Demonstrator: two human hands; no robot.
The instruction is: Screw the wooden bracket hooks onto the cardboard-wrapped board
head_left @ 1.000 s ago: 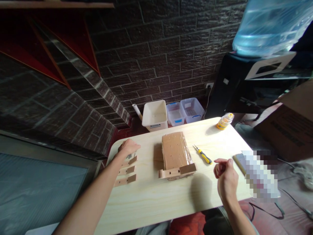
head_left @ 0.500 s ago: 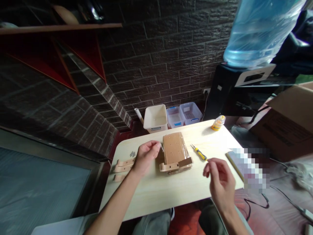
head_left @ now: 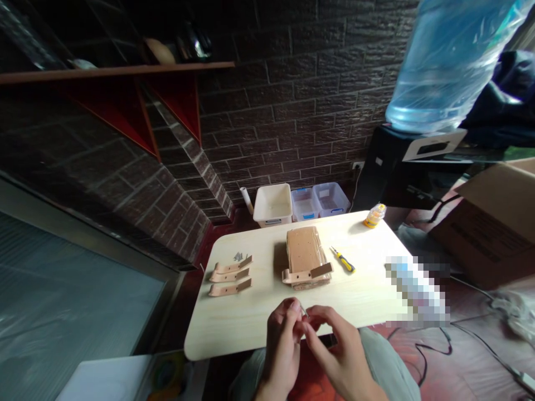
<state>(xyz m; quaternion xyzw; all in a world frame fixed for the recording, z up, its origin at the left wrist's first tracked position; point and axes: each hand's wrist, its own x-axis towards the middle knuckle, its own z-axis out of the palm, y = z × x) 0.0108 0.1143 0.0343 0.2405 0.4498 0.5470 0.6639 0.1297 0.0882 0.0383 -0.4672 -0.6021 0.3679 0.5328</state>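
Note:
My left hand and my right hand meet just past the table's front edge. Between their fingertips is a small, thin metal screw, pinched by the left fingers and touched by the right ones. Beyond them lies a stack of brown cardboard with small holes, and a curved wooden piece rests across its near end. A yellow and black screwdriver lies right of the stack. On the left are three similar wooden pieces beside a small pile of screws.
A clear bottle with yellow parts stands at the table's back right corner. Behind the table are a cream bin and two clear bins. A blurred-out item lies at the right edge.
Both hands have drawn together near the front edge, the left bringing the screw away from the cardboard stack. The wooden pieces on the left are now uncovered. The view has shifted slightly.

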